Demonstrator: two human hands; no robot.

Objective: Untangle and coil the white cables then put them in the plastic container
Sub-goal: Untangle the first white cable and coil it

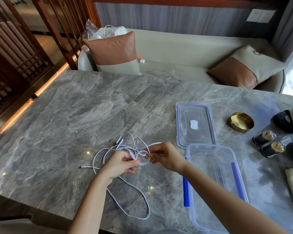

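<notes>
Pinching strands at the middle of the snarl, the left hand (121, 163) and the right hand (166, 157) meet just above the grey marble tabletop (61, 119), each with fingers curled round a piece of the thin white cables (135, 205). The left one grips a plug end and a small loop; the right one holds the neighbouring loop beside it, as if to work a knot loose. From there the cords spill outward: several plug ends fan away past the hands, one end lies flat to the left, and a long slack loop trails toward the near table edge. Just right of the hands stands the clear rectangular plastic container (210, 215) with blue side clips, open and with nothing visible inside, its clear blue-trimmed lid (195, 141) lying beyond it. Further right sit a round brass ashtray (241, 121) and two small dark cups (268, 144). Judging by this, the work appears to be at an early stage: the untangling is under way, no cord is coiled, and none is stowed.
</notes>
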